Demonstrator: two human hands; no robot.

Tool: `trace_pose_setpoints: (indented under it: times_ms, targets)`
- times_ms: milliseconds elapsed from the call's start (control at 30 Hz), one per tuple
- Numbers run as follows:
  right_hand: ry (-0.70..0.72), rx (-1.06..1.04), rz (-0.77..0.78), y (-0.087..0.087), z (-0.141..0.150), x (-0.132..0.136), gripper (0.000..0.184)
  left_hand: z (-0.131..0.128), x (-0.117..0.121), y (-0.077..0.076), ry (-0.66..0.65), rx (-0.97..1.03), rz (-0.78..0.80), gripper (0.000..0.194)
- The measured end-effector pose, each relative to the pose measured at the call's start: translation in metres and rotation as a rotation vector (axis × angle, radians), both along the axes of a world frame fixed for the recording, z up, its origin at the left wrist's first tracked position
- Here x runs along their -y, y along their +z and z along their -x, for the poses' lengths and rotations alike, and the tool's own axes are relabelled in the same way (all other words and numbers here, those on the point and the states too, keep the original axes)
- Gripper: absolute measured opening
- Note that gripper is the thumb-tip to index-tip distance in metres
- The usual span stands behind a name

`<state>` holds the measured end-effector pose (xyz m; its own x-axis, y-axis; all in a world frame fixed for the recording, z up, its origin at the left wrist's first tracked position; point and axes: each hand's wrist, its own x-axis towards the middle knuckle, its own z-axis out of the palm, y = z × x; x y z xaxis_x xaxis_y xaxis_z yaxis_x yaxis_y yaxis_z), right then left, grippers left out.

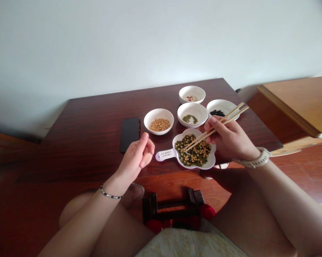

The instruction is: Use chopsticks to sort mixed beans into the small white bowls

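The dish (214, 160) of mixed beans (197, 154) sits at the table's near edge, right of ctr, handle pointing left. It's right under my right hand (226, 137), prob. so the tips reach w/o a stretch. That hand grips the chopsticks (225, 121) in a slant, tips down in the beans, back ends up to the right. My left hand (138, 153) is empty, fingers loosely curled, left of the handle; not steadying anything.

Bowls fan around the dish's far side, presumably to keep each kind apart & within reach: yellow beans (160, 125) in the far-left one, green beans (188, 119) in the one just beyond, dark beans (217, 113) in the far-right one, reddish & pale bits (190, 99) in the farthest. Phone (130, 135) lies flat on the table (96, 125), left of the yellow beans.
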<state>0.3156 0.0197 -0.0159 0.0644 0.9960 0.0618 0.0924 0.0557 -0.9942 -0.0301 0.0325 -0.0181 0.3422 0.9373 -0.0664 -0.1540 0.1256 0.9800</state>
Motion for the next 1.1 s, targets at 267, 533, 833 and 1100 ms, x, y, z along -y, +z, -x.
trace_pose_setpoints:
  times_ms: [267, 533, 833, 1100]
  targets:
    - [0.013, 0.011, -0.004, 0.001, 0.0, -0.001, 0.072, 0.011, 0.001, -0.006, 0.03, -0.037, 0.039, 0.065]
    - [0.008, 0.001, -0.006, 0.0, 0.0, -0.002, 0.069, 0.009, 0.006, -0.007, -0.016, -0.083, 0.091, 0.092]
    - [0.008, 0.012, -0.017, -0.001, 0.0, -0.003, 0.069, 0.008, 0.009, 0.002, 0.043, -0.05, 0.043, 0.047]
    - [-0.025, -0.102, 0.028, 0.001, -0.001, -0.001, 0.069, 0.011, 0.008, 0.003, 0.11, -0.148, 0.02, 0.037]
